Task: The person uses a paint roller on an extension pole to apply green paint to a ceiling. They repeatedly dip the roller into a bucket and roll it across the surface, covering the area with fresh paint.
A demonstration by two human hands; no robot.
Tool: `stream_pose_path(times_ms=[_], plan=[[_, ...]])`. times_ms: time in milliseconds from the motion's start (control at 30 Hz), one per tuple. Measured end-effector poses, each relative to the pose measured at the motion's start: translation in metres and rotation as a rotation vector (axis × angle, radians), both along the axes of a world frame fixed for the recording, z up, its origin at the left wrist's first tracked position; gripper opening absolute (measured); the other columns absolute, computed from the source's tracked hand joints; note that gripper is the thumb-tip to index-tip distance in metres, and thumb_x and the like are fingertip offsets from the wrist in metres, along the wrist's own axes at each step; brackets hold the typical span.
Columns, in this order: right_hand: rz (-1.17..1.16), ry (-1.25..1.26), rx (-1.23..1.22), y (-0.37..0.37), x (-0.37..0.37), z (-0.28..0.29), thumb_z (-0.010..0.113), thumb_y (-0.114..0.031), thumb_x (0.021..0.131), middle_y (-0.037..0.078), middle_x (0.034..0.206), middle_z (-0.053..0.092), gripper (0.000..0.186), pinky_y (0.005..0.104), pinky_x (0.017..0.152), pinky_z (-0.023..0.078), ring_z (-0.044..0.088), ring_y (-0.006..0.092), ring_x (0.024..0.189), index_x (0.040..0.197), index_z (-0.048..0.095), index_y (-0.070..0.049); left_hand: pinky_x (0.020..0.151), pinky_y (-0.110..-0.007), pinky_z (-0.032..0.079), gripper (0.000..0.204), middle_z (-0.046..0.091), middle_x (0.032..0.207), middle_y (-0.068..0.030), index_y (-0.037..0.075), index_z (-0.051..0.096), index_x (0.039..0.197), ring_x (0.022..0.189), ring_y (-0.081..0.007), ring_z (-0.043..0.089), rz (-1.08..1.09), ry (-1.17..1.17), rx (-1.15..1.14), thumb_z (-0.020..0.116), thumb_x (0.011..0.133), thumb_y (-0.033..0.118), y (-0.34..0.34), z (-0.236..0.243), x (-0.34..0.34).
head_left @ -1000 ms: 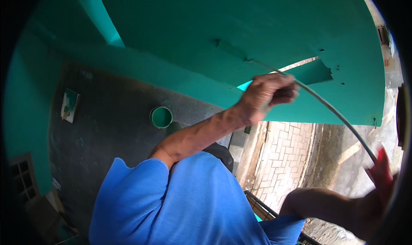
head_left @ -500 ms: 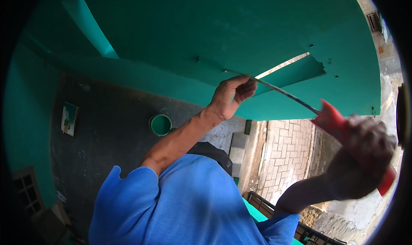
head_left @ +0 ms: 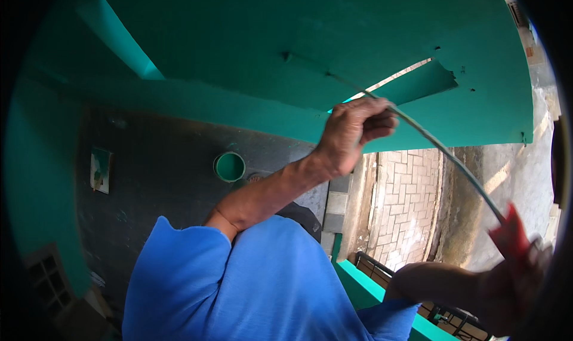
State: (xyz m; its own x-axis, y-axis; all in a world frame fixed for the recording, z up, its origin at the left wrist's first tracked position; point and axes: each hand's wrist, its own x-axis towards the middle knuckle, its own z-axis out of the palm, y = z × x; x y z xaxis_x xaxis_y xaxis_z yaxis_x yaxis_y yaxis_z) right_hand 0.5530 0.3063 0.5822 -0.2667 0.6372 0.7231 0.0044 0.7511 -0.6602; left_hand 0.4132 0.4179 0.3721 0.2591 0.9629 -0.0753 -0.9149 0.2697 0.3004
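Note:
A long, thin greenish-grey rod (head_left: 444, 150) slants from the green wall down to the lower right. My left hand (head_left: 361, 126) is closed round its upper part, thumb and fingers curled together. At the rod's lower end is a red grip (head_left: 510, 236), which my right hand (head_left: 528, 275) clasps; that hand is dark and partly lost at the picture's rim. The rod's far end (head_left: 329, 74) lies against or close in front of the wall; whether it touches I cannot tell. Behind the rod, a slanted slot (head_left: 412, 85) cuts through the green wall (head_left: 250, 30).
A bucket of green paint (head_left: 229, 166) stands on the dark floor (head_left: 155, 144) below. Farther left lies a flat tray (head_left: 100, 171) with green paint on it. Another slanted opening (head_left: 122, 39) is at upper left. Brick paving (head_left: 406, 191) and a black metal railing (head_left: 370, 263) lie at right.
Both hands have shifted right; the left has risen slightly, while the right has dropped with the red grip. The rod tilts more steeply and its far end sits higher and farther right.

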Motion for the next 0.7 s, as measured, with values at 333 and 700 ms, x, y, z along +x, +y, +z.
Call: stream_pose_path(times_ms=[333,700], plan=[[-0.125,0.054,-0.166,0.009,-0.028,-0.171,0.053,0.007,0.071,0.012,0.068,0.055,0.01,0.0401,0.069,0.047,0.056,0.0248,0.066,0.073,0.047,0.0,0.061,-0.024,0.054,0.006,0.06,0.079,-0.0058,0.002,0.056,0.083,0.068,-0.0136,0.06,0.011,0.068,-0.266,0.055,0.081,0.008,0.01,-0.176,-0.011],[-0.3,0.173,0.125,-0.2,0.048,-0.098,0.047,-0.043,0.077,0.01,0.077,0.043,0.035,0.0495,0.092,0.025,0.042,0.028,0.086,0.078,0.044,-0.008,0.07,-0.026,0.051,0.017,0.059,0.08,-0.0046,0.0,0.059,0.091,0.074,-0.0132,0.059,-0.195,0.247,0.332,0.056,0.084,0.015,-0.08,0.016,0.047]])
